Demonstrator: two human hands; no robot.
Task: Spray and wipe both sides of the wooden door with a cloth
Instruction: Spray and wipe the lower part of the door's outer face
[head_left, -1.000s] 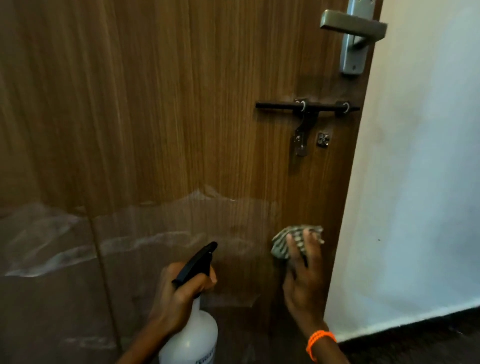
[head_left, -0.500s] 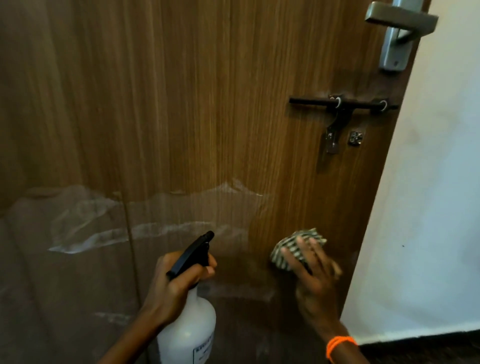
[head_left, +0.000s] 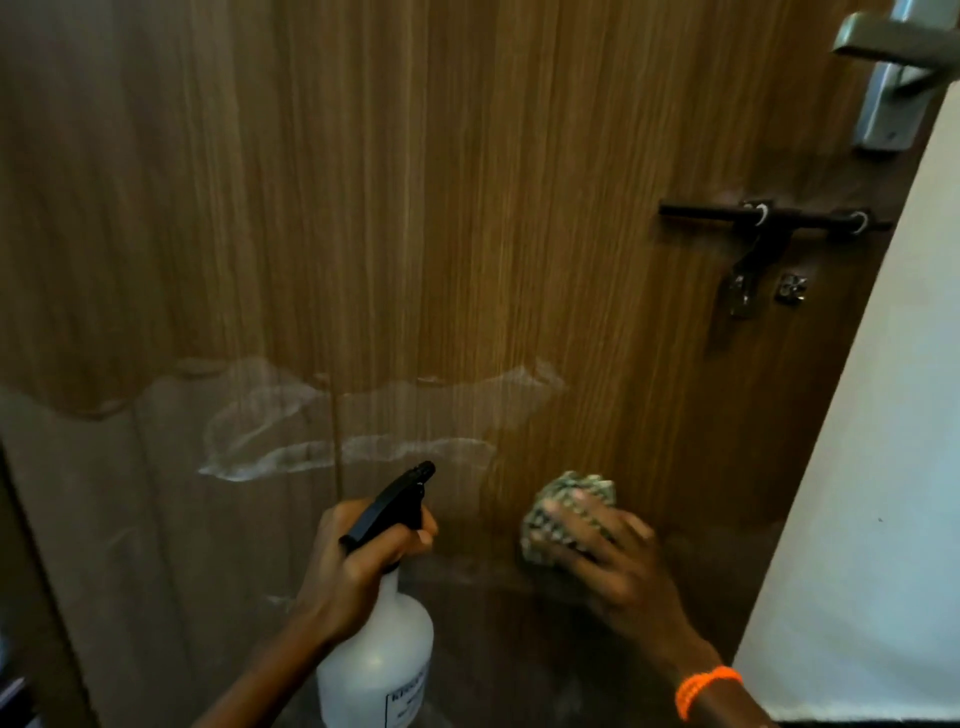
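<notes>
- The wooden door (head_left: 519, 208) stands right in front, filling most of what I can see, with a white wall (head_left: 857, 467) just beside its latch edge.
- Only this one face shows. I'd judge the job is partway through on this side; the other face is out of sight, so I can't tell whether it has been done.
- A pale, cloudy film with ragged edges crosses the middle of the panel to the left, reading as spray or wet smears not wiped off. The wood above that band looks dry and plain; whether it has been cleaned I can't tell.
- Left to do, as I see it: clearing those smears, the lower part, and presumably the second face.
- The right hand (head_left: 618, 561) lies with its fingers spread, pressing a bunched checked cloth (head_left: 561, 499) against the door low down, below the bolt.
- The left hand (head_left: 358, 566) is curled round the neck of a white spray bottle (head_left: 379, 660), a finger at the black trigger, its nozzle aimed toward the door.
- Count: one door, one cloth, one spray bottle, two hands.
- Also one lever handle (head_left: 888, 78) at upper right, one black sliding bolt (head_left: 774, 215) under it, and one orange wristband (head_left: 706, 686) on the right wrist.
</notes>
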